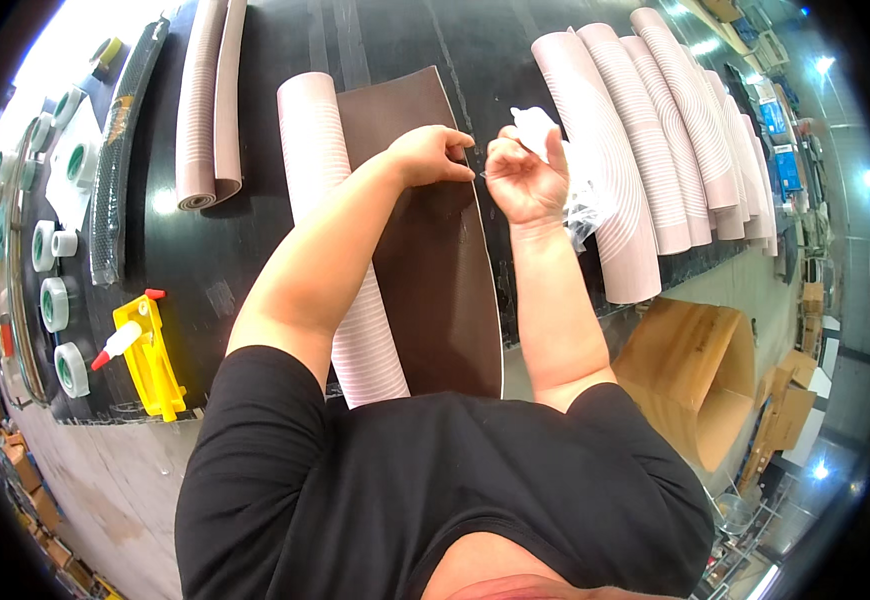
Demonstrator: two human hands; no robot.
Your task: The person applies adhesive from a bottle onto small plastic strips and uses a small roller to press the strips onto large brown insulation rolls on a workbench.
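A partly unrolled mat lies in front of me, its brown underside (433, 270) facing up and its pink striped roll (315, 130) on the left. At the mat's right edge, the fingers of my left hand (433, 157) are curled in a pinch, and anything between the tips is too small to name. Close beside it, just past that edge, my right hand (527, 185) is turned palm up with bent fingers. It is closed on a crumpled white piece (532, 128), which sticks out between thumb and fingers. Clear plastic (583, 215) shows behind my right wrist.
Several rolled pink mats (605, 170) lie side by side on the right of the black table (255, 260). Another rolled mat (198, 110) is at the far left. Tape rolls (55, 303), a yellow tool (152, 360) and a red-tipped bottle (120, 342) lie left. A cardboard box (690, 365) stands right.
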